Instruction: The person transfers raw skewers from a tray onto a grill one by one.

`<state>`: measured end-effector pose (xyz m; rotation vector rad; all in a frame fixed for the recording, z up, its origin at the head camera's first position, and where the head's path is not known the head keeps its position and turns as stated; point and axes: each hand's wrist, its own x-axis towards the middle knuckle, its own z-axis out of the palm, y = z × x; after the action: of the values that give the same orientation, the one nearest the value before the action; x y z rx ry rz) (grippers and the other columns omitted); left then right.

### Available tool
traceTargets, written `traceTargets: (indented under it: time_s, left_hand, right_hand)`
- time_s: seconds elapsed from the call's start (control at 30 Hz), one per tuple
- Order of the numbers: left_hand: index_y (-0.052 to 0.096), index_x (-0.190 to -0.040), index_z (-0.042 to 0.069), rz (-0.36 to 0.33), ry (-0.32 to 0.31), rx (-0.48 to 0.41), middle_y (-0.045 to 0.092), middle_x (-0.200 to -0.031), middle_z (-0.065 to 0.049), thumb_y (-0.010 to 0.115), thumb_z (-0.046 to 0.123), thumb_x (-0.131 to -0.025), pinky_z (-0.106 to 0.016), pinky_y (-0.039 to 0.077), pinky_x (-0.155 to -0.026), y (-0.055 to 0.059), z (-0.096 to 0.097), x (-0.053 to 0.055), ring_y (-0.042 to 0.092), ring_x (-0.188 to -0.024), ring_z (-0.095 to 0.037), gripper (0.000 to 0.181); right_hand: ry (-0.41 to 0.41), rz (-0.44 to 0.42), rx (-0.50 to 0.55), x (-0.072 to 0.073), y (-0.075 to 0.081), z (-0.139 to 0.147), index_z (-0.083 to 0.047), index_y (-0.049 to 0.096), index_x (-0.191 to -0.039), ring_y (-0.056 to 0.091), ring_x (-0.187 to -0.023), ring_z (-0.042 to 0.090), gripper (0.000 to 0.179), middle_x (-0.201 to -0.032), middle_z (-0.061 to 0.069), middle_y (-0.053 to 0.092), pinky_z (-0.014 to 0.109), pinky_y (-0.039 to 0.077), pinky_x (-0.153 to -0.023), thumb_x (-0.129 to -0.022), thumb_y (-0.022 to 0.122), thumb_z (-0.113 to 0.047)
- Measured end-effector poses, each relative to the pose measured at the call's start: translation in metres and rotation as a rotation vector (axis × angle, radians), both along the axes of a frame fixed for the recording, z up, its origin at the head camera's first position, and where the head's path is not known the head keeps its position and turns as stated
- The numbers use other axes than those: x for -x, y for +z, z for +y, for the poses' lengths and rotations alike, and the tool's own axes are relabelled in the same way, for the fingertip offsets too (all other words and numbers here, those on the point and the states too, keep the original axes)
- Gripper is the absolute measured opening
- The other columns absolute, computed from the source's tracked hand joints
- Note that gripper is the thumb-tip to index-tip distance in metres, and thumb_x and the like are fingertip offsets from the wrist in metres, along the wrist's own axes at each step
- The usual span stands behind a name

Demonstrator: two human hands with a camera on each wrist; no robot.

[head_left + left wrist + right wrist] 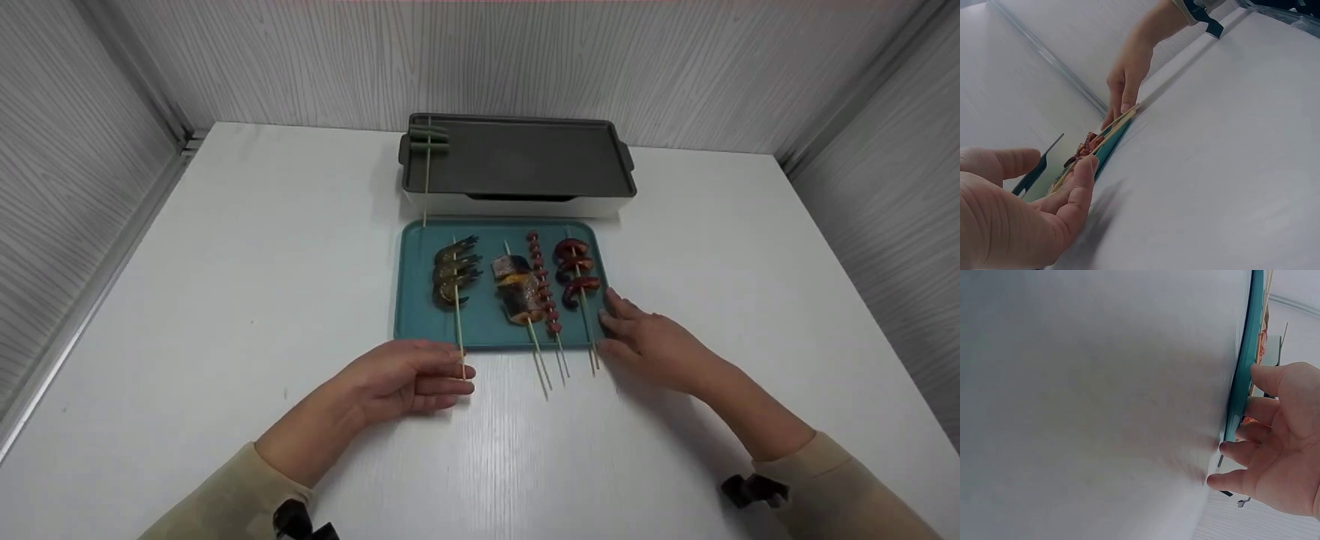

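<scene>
On a teal tray (420, 330) lie a shrimp skewer (456, 277), a skewer of thick dark-skinned fish-like chunks (519, 300), one of small red pieces (547, 296) and one of reddish curled pieces (576, 274). Their sticks poke out over the front edge. My left hand (405, 382) is at that edge, its fingers loosely extended and the shrimp skewer's stick crossing over them; in the left wrist view its thumb (1016, 162) stands apart from the fingers. At the tray's right side, my right hand (652, 345) rests spread fingertips against the rim.
Behind the tray stands a dark griddle (532, 157) on a white base. A skewer of green pieces (429, 139) lies at its left end, its stick reaching down over the tray's back rim. Pale grained panels (510, 60) enclose the white table (225, 262).
</scene>
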<state>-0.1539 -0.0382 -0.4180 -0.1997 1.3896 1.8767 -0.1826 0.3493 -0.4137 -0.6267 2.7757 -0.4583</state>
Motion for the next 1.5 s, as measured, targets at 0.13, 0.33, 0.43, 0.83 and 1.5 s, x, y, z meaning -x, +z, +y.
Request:
traceTargets:
  time_s: [0.13, 0.33, 0.43, 0.83, 1.5]
  left_hand:
    - [0.041, -0.156, -0.009, -0.008, 0.022, -0.026, 0.069, -0.133, -0.024, 0.065, 0.007, -0.105, -0.040, 0.058, -0.100, 0.001, 0.002, 0.001, 0.076, -0.111, -0.026, 0.059]
    - [0.048, -0.152, -0.009, 0.004, 0.048, -0.046, 0.071, -0.128, -0.025, 0.066, 0.002, -0.103, -0.037, 0.060, -0.095, 0.003, 0.004, 0.002, 0.077, -0.104, -0.025, 0.053]
    - [0.049, -0.151, -0.008, 0.017, 0.055, -0.043, 0.073, -0.125, -0.023, 0.065, -0.001, -0.102, -0.036, 0.060, -0.093, 0.004, 0.005, 0.003, 0.077, -0.102, -0.024, 0.052]
    - [0.051, -0.152, -0.005, 0.021, 0.078, -0.029, 0.072, -0.127, -0.026, 0.067, -0.001, -0.102, -0.035, 0.061, -0.090, 0.008, 0.008, 0.006, 0.078, -0.096, -0.022, 0.052]
    - [0.049, -0.157, 0.000, 0.059, 0.073, -0.020, 0.076, -0.112, -0.018, 0.068, -0.005, -0.100, -0.030, 0.060, -0.086, 0.013, 0.004, 0.008, 0.078, -0.093, -0.020, 0.060]
  right_hand:
    - [0.002, 0.005, -0.002, 0.000, 0.000, 0.001, 0.006, 0.047, -0.154, 0.042, -0.148, 0.045, 0.060, -0.170, 0.024, 0.027, 0.064, 0.038, -0.115, -0.111, 0.057, -0.035]
    - [0.001, 0.013, -0.002, 0.000, -0.001, 0.001, 0.006, 0.048, -0.154, 0.042, -0.148, 0.045, 0.060, -0.170, 0.024, 0.027, 0.065, 0.038, -0.115, -0.111, 0.057, -0.035]
    - [-0.007, 0.008, 0.001, 0.000, -0.001, 0.000, 0.005, 0.049, -0.154, 0.044, -0.147, 0.044, 0.061, -0.170, 0.024, 0.027, 0.065, 0.039, -0.114, -0.111, 0.057, -0.037]
    - [-0.001, 0.019, 0.005, -0.001, 0.001, 0.001, 0.006, 0.049, -0.153, 0.046, -0.145, 0.045, 0.059, -0.169, 0.024, 0.028, 0.064, 0.041, -0.113, -0.111, 0.058, -0.034]
    - [-0.003, 0.006, 0.026, 0.000, -0.001, 0.001, 0.008, 0.046, -0.154, 0.041, -0.148, 0.046, 0.059, -0.170, 0.023, 0.025, 0.059, 0.040, -0.116, -0.111, 0.058, -0.032]
